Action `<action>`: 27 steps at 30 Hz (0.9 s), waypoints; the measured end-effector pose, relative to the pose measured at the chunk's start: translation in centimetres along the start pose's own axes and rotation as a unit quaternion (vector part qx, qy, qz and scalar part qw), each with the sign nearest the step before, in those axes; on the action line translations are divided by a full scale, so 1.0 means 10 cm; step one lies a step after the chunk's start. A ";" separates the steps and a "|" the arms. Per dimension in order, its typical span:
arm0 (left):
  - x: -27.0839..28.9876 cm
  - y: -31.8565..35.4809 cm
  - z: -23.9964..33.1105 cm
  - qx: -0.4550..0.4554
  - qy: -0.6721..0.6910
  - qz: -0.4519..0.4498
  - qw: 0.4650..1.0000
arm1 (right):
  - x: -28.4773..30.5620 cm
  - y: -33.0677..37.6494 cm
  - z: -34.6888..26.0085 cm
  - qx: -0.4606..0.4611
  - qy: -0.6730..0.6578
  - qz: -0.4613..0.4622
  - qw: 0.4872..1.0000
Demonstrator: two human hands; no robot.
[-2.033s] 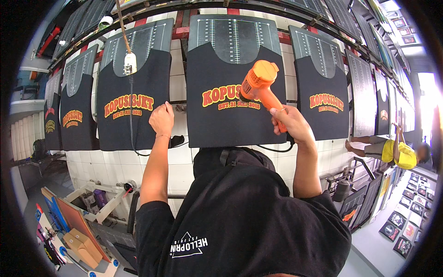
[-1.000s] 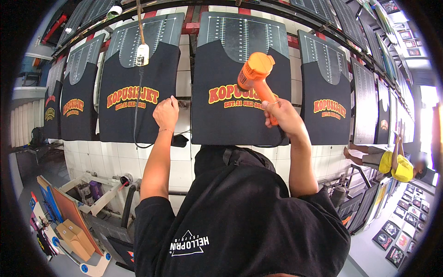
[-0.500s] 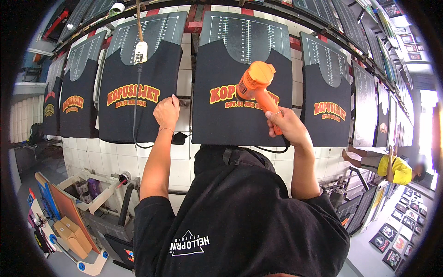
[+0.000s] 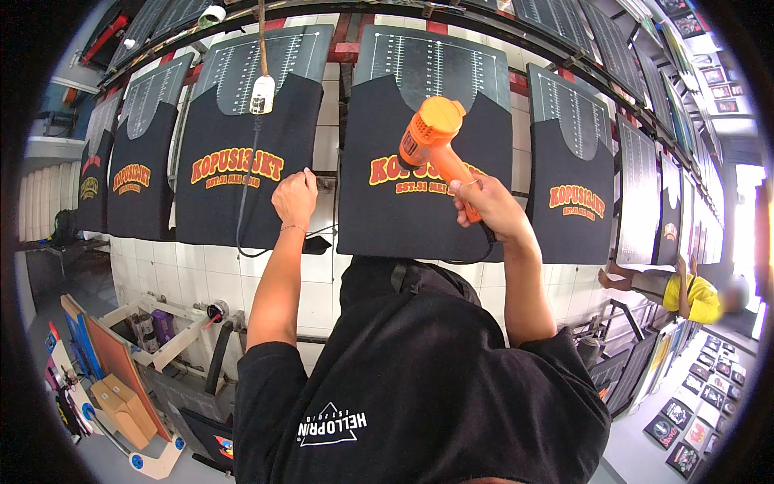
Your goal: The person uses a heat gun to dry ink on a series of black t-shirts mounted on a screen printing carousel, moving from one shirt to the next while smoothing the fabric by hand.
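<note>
My right hand (image 4: 493, 211) grips an orange heat gun (image 4: 439, 133) by its handle. The gun's barrel is over the yellow and red lettering on a black T-shirt (image 4: 379, 218), hiding part of the print. That shirt is stretched over a dark board (image 4: 435, 60) with white scale marks. A closed fist, my left hand (image 4: 295, 198) is at the right edge of the neighbouring black T-shirt (image 4: 214, 214), which has the same print. No object shows in its fingers, and the palm is hidden.
A white power socket (image 4: 262, 95) hangs over the left shirt, with a dark cable running down. More printed shirts (image 4: 568, 230) lie on boards along both sides. A person in a yellow top (image 4: 701, 300) is at far right. A metal frame (image 4: 173, 347) stands at lower left.
The heat gun and my right hand have shifted left and slightly up across the print. My left fist stays closed at nearly the same place. The view has moved slightly.
</note>
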State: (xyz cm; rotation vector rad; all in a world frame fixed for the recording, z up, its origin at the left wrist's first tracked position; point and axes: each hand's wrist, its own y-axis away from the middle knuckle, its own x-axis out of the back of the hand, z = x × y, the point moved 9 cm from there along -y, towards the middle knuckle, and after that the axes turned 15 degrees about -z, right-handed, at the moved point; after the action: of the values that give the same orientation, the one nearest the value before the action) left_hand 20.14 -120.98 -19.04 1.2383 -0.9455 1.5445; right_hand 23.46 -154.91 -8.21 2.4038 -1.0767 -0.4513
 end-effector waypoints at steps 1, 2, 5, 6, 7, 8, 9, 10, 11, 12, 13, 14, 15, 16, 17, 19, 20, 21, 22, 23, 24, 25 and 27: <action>0.00 0.00 0.00 0.000 0.000 -0.001 1.000 | -0.02 -0.02 -0.01 0.009 -0.005 -0.004 1.000; 0.00 0.00 0.00 0.000 0.001 -0.001 1.000 | -0.04 -0.04 -0.02 0.018 -0.010 -0.008 1.000; 0.01 0.01 0.02 -0.002 0.004 0.001 1.000 | -0.11 -0.08 -0.04 0.012 0.024 0.011 1.000; 0.02 0.02 0.02 -0.002 0.006 0.004 1.000 | -0.11 -0.07 -0.04 0.002 0.020 0.001 1.000; 0.03 0.02 0.02 -0.002 0.008 0.007 1.000 | -0.09 -0.05 -0.04 -0.008 0.015 -0.009 1.000; 0.04 0.02 0.02 -0.001 0.006 0.009 1.000 | -0.09 -0.04 -0.03 -0.019 0.011 -0.019 1.000; 0.04 0.02 0.02 -0.001 0.004 0.009 1.000 | -0.09 -0.04 -0.02 -0.015 0.015 -0.019 1.000; 0.04 0.02 0.02 0.000 0.002 0.010 1.000 | -0.09 -0.04 0.01 -0.011 0.020 -0.020 1.000; 0.02 0.01 0.03 0.000 0.005 0.003 1.000 | -0.10 -0.03 0.03 -0.007 0.025 -0.020 0.999; 0.01 0.00 0.01 0.002 0.007 -0.005 1.000 | -0.13 -0.01 0.04 -0.020 0.032 -0.025 0.999; 0.00 -0.01 -0.01 0.003 0.009 -0.012 1.000 | -0.15 0.03 0.03 -0.034 0.040 -0.031 0.998; -0.01 0.00 -0.03 0.006 0.012 -0.015 1.000 | -0.17 0.07 0.03 -0.047 0.048 -0.036 0.997; -0.01 0.00 -0.02 0.008 0.016 -0.017 1.000 | -0.17 0.10 0.02 -0.052 0.047 -0.031 0.997; -0.01 0.00 -0.02 0.011 0.020 -0.018 1.000 | -0.16 0.12 0.01 -0.056 0.047 -0.027 0.997; -0.01 0.00 -0.02 0.010 0.018 -0.020 1.000 | -0.16 0.14 0.01 -0.061 0.047 -0.022 0.997; -0.03 0.00 -0.02 0.008 0.012 -0.022 1.000 | -0.24 0.12 0.01 -0.037 0.041 -0.022 0.998; -0.03 0.01 -0.03 0.008 0.014 -0.021 1.000 | -0.27 0.11 0.00 -0.025 0.039 -0.022 0.999; -0.02 0.00 -0.02 0.007 0.017 -0.019 1.000 | -0.26 0.10 0.02 -0.034 0.039 -0.027 0.998; -0.01 0.00 -0.02 0.006 0.020 -0.017 1.000 | -0.23 0.09 0.02 -0.043 0.039 -0.032 0.998; 0.00 0.00 -0.02 0.003 0.018 -0.014 1.000 | -0.22 0.09 0.03 -0.052 0.039 -0.038 0.997; -0.01 0.00 -0.01 0.002 0.015 -0.011 1.000 | -0.26 0.07 0.01 -0.045 0.040 -0.037 0.998; -0.01 0.00 -0.01 0.001 0.012 -0.009 1.000 | -0.33 0.06 -0.03 -0.038 0.041 -0.037 0.998; -0.01 0.00 -0.02 0.000 0.008 -0.006 1.000 | -0.37 0.04 -0.04 -0.038 0.041 -0.039 0.998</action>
State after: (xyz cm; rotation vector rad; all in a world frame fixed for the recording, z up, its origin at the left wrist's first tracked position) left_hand 20.09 -120.82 -19.13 1.2276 -0.9259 1.5443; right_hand 21.04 -152.25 -7.24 2.3811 -0.9176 -0.4081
